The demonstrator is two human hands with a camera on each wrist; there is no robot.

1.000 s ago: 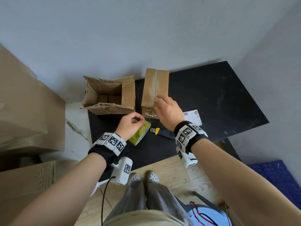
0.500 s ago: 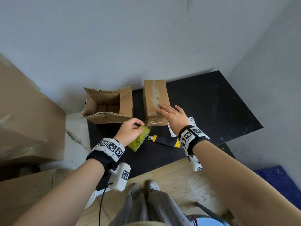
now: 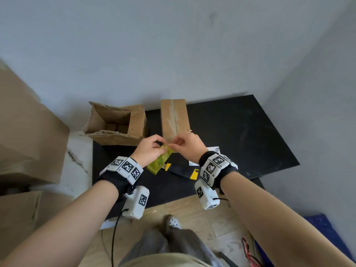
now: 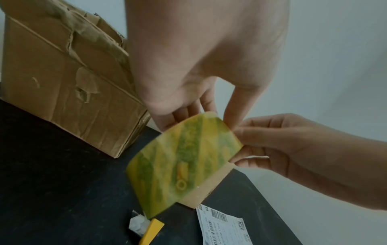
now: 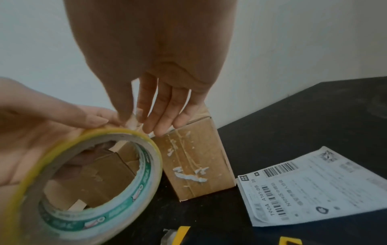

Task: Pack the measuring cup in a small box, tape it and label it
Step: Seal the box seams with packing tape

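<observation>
My left hand (image 3: pixel 150 151) grips a yellow-green tape roll (image 3: pixel 159 162) just above the black table, in front of the small closed box (image 3: pixel 174 118). My right hand (image 3: pixel 185 145) meets it and pinches the tape's loose end at the top of the roll (image 5: pixel 90 182). In the left wrist view the roll (image 4: pixel 184 164) hangs between both hands, the right hand (image 4: pixel 272 142) at its upper right edge. The small box (image 5: pixel 196 159) stands upright behind my fingers, old tape scraps on its side. The measuring cup is out of sight.
An open, torn cardboard box (image 3: pixel 115 128) stands left of the small box. A shipping label (image 5: pixel 314 185) lies to the right on the table (image 3: pixel 240 135). A black and yellow utility knife (image 3: pixel 181 170) lies below my hands. Large cartons (image 3: pixel 25 141) stand at the far left.
My right hand left the top of the small box and came over to the tape roll. My left hand lifted the roll up toward the box.
</observation>
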